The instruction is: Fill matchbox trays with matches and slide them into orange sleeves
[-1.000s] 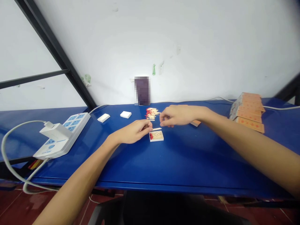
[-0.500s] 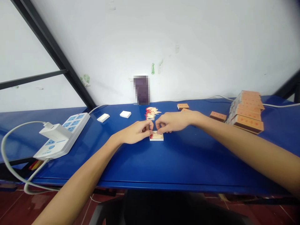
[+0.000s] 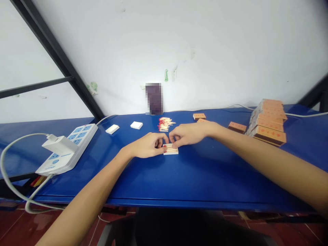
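A small white matchbox tray (image 3: 171, 153) lies on the blue table, with matches (image 3: 171, 147) in it, their red heads toward the left. At its left end is my left hand (image 3: 147, 145), fingers curled round the far corner and thumb over the match heads. My right hand (image 3: 188, 133) reaches in from the right, its thumb and bent fingers closed down on the matches at the tray's right part. Both hands' fingertips are partly hidden. Just beyond the hands lies a loose pile of red-headed matches (image 3: 166, 124).
Two white trays (image 3: 136, 125) lie at the left. Orange matchboxes (image 3: 199, 116) sit behind my right arm, another (image 3: 237, 127) beside a stacked row (image 3: 270, 133). A power strip (image 3: 74, 147) with a charger and cable is at far left. A pixelated dark object (image 3: 155, 99) leans on the wall.
My left thumb has shifted slightly over the match heads, covering more of them. The right hand stays at the tray with little movement. The view has drifted slightly.
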Tool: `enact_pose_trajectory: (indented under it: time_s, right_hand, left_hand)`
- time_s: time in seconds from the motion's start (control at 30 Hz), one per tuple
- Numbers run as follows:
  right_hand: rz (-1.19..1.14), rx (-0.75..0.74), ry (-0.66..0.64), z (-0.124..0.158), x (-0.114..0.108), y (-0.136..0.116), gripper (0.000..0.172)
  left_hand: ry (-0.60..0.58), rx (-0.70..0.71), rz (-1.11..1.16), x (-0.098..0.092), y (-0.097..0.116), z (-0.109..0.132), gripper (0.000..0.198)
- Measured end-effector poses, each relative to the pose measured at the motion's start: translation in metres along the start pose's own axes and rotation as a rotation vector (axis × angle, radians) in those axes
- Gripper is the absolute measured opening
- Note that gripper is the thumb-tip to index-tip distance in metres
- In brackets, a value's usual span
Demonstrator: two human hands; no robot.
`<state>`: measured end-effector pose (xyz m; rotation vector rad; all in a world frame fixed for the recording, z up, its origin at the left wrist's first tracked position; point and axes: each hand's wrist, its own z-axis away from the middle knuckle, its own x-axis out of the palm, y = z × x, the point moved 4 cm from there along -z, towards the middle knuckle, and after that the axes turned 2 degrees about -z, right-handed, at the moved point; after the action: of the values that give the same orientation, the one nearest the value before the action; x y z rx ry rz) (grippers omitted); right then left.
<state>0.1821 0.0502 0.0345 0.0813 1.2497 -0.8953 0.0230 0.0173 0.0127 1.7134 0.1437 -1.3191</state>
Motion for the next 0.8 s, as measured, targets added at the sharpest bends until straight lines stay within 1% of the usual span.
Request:
enact_pose_trajectory:
  time_s: [0.3, 0.37, 0.5, 0.6, 0.67, 0.7, 0.73, 0.77, 0.8]
  right_hand:
    - [-0.006, 0.001, 0.021, 0.000, 0.001, -0.001, 0.030]
    - [-0.002, 0.001, 0.032, -0.001, 0.001, -0.003, 0.029]
    - [0.000, 0.000, 0.046, -0.001, 0.001, -0.004, 0.027]
    - [-0.026, -0.014, 0.022, 0.001, -0.001, -0.003, 0.024]
    - [-0.049, -0.014, 0.025, 0.002, -0.004, 0.000, 0.020]
    - [-0.047, -0.008, 0.050, 0.001, -0.005, 0.003, 0.018]
    - [-0.032, -0.001, 0.097, 0.000, -0.007, 0.006, 0.016]
    - [-0.007, -0.002, 0.161, -0.001, -0.008, 0.009, 0.014]
    - [0.023, -0.011, 0.234, -0.003, -0.009, 0.012, 0.014]
  left_hand:
    - [0.001, 0.007, -0.036, -0.001, 0.001, 0.001, 0.022]
    - [0.003, 0.015, -0.040, -0.001, 0.005, 0.001, 0.027]
    - [0.005, 0.032, -0.069, -0.002, 0.008, 0.004, 0.043]
    - [0.015, 0.047, -0.082, -0.002, 0.003, 0.004, 0.044]
    - [0.073, 0.064, -0.047, -0.005, 0.003, 0.001, 0.038]
    - [0.131, 0.078, -0.011, -0.008, 0.007, 0.000, 0.033]
    - [0.203, 0.092, 0.038, -0.011, 0.016, 0.001, 0.029]
    - [0.286, 0.112, 0.097, -0.014, 0.028, 0.004, 0.029]
    - [0.360, 0.143, 0.167, -0.015, 0.045, 0.010, 0.033]
